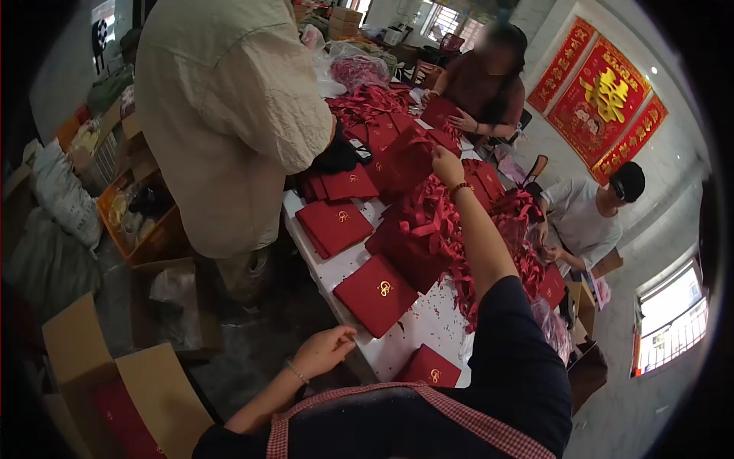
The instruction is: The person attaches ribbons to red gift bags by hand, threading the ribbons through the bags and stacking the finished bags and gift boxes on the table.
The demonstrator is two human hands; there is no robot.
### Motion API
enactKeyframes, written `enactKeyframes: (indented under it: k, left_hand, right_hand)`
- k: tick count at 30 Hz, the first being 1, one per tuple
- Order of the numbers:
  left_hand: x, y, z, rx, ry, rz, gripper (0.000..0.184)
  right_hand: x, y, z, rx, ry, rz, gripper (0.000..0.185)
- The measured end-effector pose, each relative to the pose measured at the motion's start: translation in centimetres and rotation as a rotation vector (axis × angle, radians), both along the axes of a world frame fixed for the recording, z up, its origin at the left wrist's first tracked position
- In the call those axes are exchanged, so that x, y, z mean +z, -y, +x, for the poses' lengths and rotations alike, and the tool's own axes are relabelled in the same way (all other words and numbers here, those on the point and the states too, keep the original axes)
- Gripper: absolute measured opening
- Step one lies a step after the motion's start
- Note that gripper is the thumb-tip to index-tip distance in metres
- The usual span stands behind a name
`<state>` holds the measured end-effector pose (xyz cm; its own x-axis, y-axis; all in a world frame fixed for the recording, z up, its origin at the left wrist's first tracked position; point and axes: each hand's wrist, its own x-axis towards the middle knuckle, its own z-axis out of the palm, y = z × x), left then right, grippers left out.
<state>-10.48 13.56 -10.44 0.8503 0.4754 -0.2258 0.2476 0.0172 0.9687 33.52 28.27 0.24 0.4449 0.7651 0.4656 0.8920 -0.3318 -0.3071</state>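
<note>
My right hand (446, 166) reaches far over the table, closed on the upper edge of a dark red bag (409, 162). Under that forearm lies a heap of red ribbon loops (428, 218), seemingly the handles of stacked bags. My left hand (325, 352) hovers by the near table edge, fingers loosely curled, thumb apart, nothing visible in it. Closest to it is a flat stack of red bags (376, 294) with a gold emblem. Another red stack (335, 228) lies beyond, and one more (430, 367) sits at the near end.
A person in beige (218, 115) stands close at the table's left. Two others work opposite: one person (489, 84) holds a red piece, another (585, 218) handles ribbons. Open cardboard boxes (157, 382) and an orange crate (138, 245) stand on the floor at left.
</note>
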Motion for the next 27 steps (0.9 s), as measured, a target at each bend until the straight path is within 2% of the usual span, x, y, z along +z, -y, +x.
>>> enactKeyframes:
  k: [2, 4, 5, 7, 8, 9, 13, 14, 15, 16, 17, 19, 20, 21, 22, 23, 25, 27]
  left_hand:
    - [-0.7, -0.3, -0.6, -0.013, -0.042, 0.117, 0.027]
    - [-0.5, -0.4, -0.9, 0.0, -0.061, 0.078, 0.027]
    - [-0.4, -0.3, -1.1, 0.008, -0.081, 0.056, 0.027]
    - [-0.8, -0.1, -1.1, 0.009, -0.092, 0.066, 0.026]
    - [-1.0, 0.1, -1.0, 0.013, -0.098, 0.091, 0.026]
    - [-1.2, 0.4, -0.7, 0.009, -0.08, 0.1, 0.026]
    - [-1.4, 2.9, 0.6, -0.096, -0.023, 0.153, 0.026]
    - [-1.4, 4.0, 0.9, -0.124, -0.05, 0.17, 0.026]
    - [-1.3, 4.9, 1.5, -0.144, -0.066, 0.2, 0.026]
    - [-1.3, 5.9, 1.9, -0.177, -0.094, 0.203, 0.034]
    - [-1.9, 6.9, 2.3, -0.221, -0.107, 0.206, 0.034]
    - [-3.3, 8.7, 3.1, -0.194, -0.085, 0.461, 0.054]
    - [-3.1, 9.2, 3.9, -0.219, -0.087, 0.479, 0.054]
    - [-2.8, 9.8, 4.9, -0.244, -0.146, 0.392, 0.064]
    - [-2.4, 10.3, 5.9, -0.265, -0.204, 0.308, 0.074]
    - [-2.4, 11.0, 6.6, -0.287, -0.203, 0.336, 0.074]
    - [-2.6, 11.9, 8.2, -0.317, -0.22, 0.531, 0.085]
    - [-3.2, 12.5, 8.9, -0.334, -0.212, 0.639, 0.088]
  right_hand:
    - [-2.5, -2.1, 1.2, 0.031, -0.023, -0.097, 0.022]
    - [-4.7, -2.9, 2.2, 0.016, -0.199, -0.177, 0.026]
    - [-4.5, -2.5, 1.5, -0.051, -0.068, -0.126, 0.036]
    - [-2.7, -1.7, 1.0, -0.019, 0.053, 0.093, 0.043]
    - [-0.7, -0.2, -0.5, 0.039, -0.019, 0.165, 0.04]
    - [1.4, 1.9, -2.2, 0.081, -0.099, 0.235, 0.037]
    - [3.9, 15.6, -6.4, 0.205, -0.498, 0.116, 0.022]
    - [4.1, 20.3, -8.5, 0.235, -0.56, 0.052, 0.025]
    - [3.3, 24.9, -9.6, 0.152, -0.483, -0.063, 0.026]
    - [2.6, 29.1, -10.6, 0.085, -0.407, -0.176, 0.028]
    - [1.3, 33.3, -11.1, 0.072, -0.167, -0.307, 0.031]
    - [-2.1, 40.9, -13.4, -0.167, -0.476, -0.377, 0.033]
    - [-3.8, 43.9, -14.9, -0.254, -0.651, -0.426, 0.036]
    - [-4.9, 46.0, -16.7, -0.333, -0.738, -0.598, 0.04]
    - [-6.1, 47.6, -18.3, -0.348, -0.85, -0.695, 0.047]
    - [-7.2, 48.7, -19.9, -0.326, -0.978, -0.734, 0.056]
    - [-9.0, 49.1, -22.5, -0.216, -1.173, -0.716, 0.06]
    - [-11.0, 48.4, -24.5, -0.142, -0.821, -0.675, 0.058]
